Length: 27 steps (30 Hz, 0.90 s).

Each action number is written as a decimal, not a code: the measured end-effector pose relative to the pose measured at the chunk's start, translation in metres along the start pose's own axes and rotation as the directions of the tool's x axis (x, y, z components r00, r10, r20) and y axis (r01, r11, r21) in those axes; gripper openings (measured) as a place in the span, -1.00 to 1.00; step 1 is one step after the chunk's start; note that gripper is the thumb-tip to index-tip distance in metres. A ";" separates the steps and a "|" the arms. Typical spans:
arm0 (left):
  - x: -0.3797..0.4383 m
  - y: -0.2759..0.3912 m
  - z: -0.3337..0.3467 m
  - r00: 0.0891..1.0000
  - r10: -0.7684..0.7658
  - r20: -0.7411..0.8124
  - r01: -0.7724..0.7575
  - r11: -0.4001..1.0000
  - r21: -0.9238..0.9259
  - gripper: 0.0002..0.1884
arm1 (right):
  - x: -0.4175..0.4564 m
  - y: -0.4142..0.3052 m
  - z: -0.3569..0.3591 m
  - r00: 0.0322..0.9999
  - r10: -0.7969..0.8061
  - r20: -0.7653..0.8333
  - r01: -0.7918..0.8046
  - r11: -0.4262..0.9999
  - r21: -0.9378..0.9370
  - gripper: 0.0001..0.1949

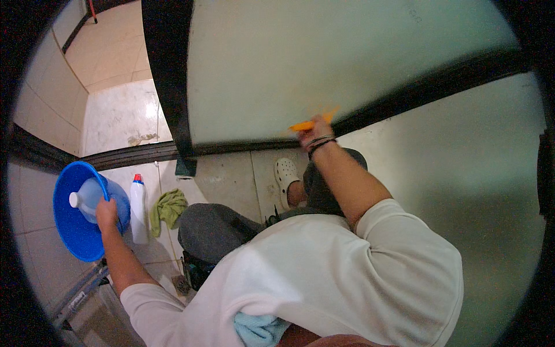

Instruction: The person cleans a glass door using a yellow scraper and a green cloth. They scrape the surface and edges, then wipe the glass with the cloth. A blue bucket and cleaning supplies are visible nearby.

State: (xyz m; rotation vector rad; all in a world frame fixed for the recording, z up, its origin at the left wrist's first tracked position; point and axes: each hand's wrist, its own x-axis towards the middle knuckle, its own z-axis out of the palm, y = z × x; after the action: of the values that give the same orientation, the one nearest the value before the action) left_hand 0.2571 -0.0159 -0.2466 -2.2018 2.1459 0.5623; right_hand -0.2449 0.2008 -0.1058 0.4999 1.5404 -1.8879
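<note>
My left hand [107, 214] grips the near rim of a blue plastic bucket [67, 232], which leans with its mouth towards me. A translucent jug [93, 197] with a white cap lies inside, partly hidden by the rim and my hand. My right hand [320, 130] is closed around an orange tool [302, 126], blurred and perhaps a brush. It is at the low part of a frosted panel [260, 73], just above its dark frame. From this angle I cannot tell whether the tool touches the panel.
A white bottle with a red cap [138, 208] stands beside the bucket. Next to it lies a crumpled green cloth [169, 212] on the tiles. A dark threshold [130, 155] crosses the doorway at left. A drain grate [180, 284] is near my knee, and a metal-framed object [82, 288] lies lower left.
</note>
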 end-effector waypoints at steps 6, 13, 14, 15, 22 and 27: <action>-0.001 0.007 -0.001 1.000 0.008 -0.015 -0.008 1.000 0.007 -0.64 | -0.013 0.025 0.001 0.981 0.036 0.191 0.002 0.980 -0.199 -0.89; 0.001 -0.002 0.000 1.000 -0.012 -0.019 0.013 0.999 0.049 -0.62 | -0.032 0.017 -0.005 0.992 0.012 0.122 0.011 0.982 -0.191 -0.90; 0.001 0.000 -0.001 1.000 -0.021 -0.007 0.022 0.998 0.063 -0.62 | -0.017 0.008 -0.012 0.996 -0.014 0.090 0.022 0.995 -0.097 -0.90; 0.001 0.001 0.000 1.000 -0.005 -0.018 0.006 0.998 0.062 -0.62 | 0.002 -0.005 -0.018 0.997 -0.044 0.059 0.044 0.999 0.000 -0.90; 0.007 -0.001 0.003 1.000 0.008 0.000 -0.008 0.997 0.080 -0.63 | 0.077 -0.065 -0.048 0.985 -0.172 0.009 0.170 0.983 0.075 -0.80; 0.004 0.002 0.000 1.000 0.011 0.006 -0.011 1.000 0.017 -0.63 | 0.062 -0.029 -0.033 0.987 -0.124 -0.103 0.120 0.992 -0.047 -0.78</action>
State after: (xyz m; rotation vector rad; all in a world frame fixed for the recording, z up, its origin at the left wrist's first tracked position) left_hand 0.2546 -0.0197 -0.2475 -2.1785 2.1524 0.5489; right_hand -0.3130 0.2208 -0.1331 0.5044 1.7097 -1.9443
